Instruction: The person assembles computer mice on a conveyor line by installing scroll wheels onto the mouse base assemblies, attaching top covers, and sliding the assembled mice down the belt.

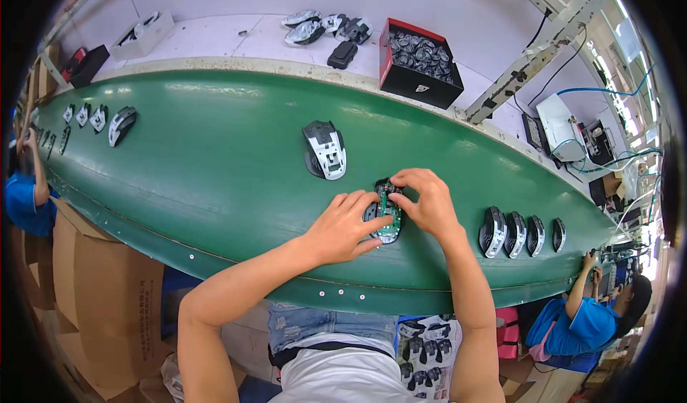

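Note:
On the green belt in front of me lies an opened computer mouse (387, 220), its green circuit board bare on a dark base. My left hand (343, 225) grips it from the left, fingers lying over the board and thumb along the near edge. At its far end, the thumb and forefinger of my right hand (427, 201) close on the top of the assembly; any small part between them is hidden. Just beyond, to the left, rests a black and silver mouse shell (326, 150), touched by neither hand.
Several mouse shells stand in a row (515, 234) at right; more parts (99, 119) lie far left on the belt (215, 145). A black and red box (422, 84) of small round parts sits on the back ledge. Co-workers (583, 321) work at both ends. Cardboard boxes (114, 310) stand at left.

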### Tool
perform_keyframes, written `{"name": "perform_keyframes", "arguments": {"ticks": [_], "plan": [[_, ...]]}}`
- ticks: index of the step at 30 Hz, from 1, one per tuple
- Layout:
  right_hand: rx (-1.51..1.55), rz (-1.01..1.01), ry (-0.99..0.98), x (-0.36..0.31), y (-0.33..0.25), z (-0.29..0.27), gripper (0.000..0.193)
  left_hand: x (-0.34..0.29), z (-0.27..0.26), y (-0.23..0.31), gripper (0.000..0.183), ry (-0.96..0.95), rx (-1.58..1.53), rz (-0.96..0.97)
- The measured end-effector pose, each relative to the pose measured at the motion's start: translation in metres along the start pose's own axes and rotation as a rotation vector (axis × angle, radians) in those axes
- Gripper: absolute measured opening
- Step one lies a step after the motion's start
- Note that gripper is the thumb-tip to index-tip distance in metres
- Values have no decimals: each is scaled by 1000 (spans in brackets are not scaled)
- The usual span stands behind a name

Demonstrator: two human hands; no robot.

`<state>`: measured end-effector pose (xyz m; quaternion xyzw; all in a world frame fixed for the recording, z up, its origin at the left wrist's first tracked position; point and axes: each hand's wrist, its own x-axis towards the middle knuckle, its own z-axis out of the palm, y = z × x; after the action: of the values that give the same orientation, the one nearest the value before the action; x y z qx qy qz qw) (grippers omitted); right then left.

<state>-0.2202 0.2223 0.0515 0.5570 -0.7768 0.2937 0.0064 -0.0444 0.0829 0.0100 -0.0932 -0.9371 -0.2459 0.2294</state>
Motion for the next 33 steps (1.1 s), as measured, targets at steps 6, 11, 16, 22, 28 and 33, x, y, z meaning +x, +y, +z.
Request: {"name": "perform_keyframes", "arguments": {"ticks": [6, 11, 16, 22, 28, 33], "plan": [[19, 28, 10, -5, 4, 1, 29, 0, 4, 0, 43, -11, -1, 3], [253, 53, 129, -21, 8, 22, 35, -3, 2, 0, 46, 12, 25, 3], [254, 93, 256, 9, 3, 14, 40, 1, 0, 3, 55, -52, 67, 15], [60, 1, 9, 101, -52, 59, 68, 2, 0, -2, 56, -28, 21, 5], [-229, 141, -153, 113, -57, 103, 46, 0, 4, 2, 49, 35, 51, 101], [544, 13, 61, 108, -31, 48, 40, -6, 0, 5, 41, -31, -32, 54]]}}
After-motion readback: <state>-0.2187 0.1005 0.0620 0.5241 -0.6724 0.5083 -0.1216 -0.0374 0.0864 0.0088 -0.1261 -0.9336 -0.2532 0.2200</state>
